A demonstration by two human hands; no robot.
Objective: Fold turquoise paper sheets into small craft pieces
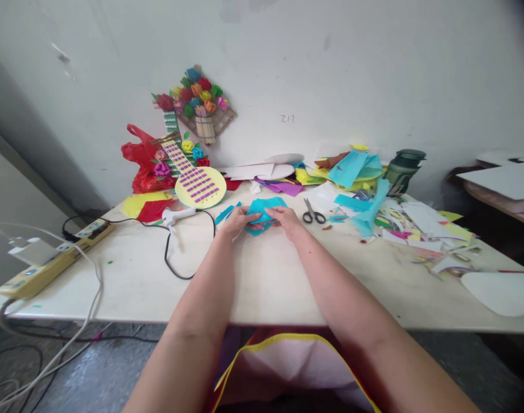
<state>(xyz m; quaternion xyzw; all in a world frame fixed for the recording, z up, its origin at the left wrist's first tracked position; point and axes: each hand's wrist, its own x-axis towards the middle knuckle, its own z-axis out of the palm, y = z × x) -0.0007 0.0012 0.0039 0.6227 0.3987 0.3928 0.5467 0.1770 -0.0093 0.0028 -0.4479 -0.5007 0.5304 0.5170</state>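
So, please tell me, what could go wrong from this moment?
The bright blue paper held between the left hand and the right hand might crease or tear. The black cord of the white, gun-shaped tool loops close to the left forearm, so it could snag. The black-handled metal scissors lie near the right hand and might get knocked.

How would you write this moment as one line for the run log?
left hand: holds blue paper | right hand: holds same blue paper | scissors: on table, untouched | glue gun: on table, untouched
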